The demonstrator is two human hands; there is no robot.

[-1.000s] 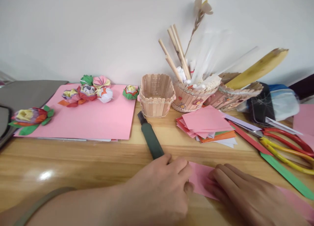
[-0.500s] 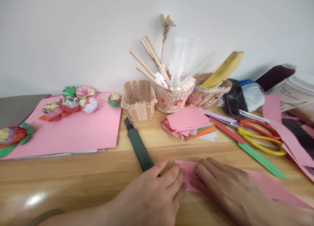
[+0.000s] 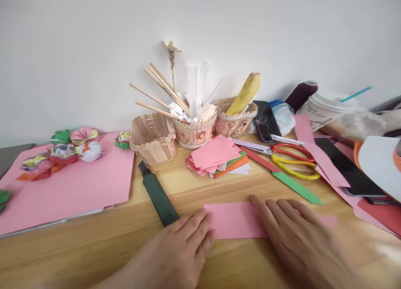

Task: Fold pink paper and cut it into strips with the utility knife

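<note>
A folded pink paper strip (image 3: 233, 222) lies on the wooden table in front of me. My left hand (image 3: 178, 247) is closed on its left end, fingers together and tips pressed to the paper. Across the right part of the strip lies my right hand (image 3: 291, 234), palm down, with its fingers stretched out and apart. That hand hides part of the paper; a pink end shows beyond it. Just past my left fingers is a dark green marker-like tube (image 3: 159, 199), its lower end by my hand.
Behind lie a stack of paper squares (image 3: 214, 153), scissors (image 3: 294, 161) and a green paper strip (image 3: 297, 188). Small wooden baskets (image 3: 153, 145) line the wall, one holding a banana (image 3: 246, 92). Paper flowers (image 3: 62, 153) rest on pink sheets (image 3: 81, 197) at left. A lidded cup (image 3: 328, 107) stands right.
The view has swung to the right. My right hand has slid rightward along the pink paper, its fingers spreading, so more of the strip shows between my hands.
</note>
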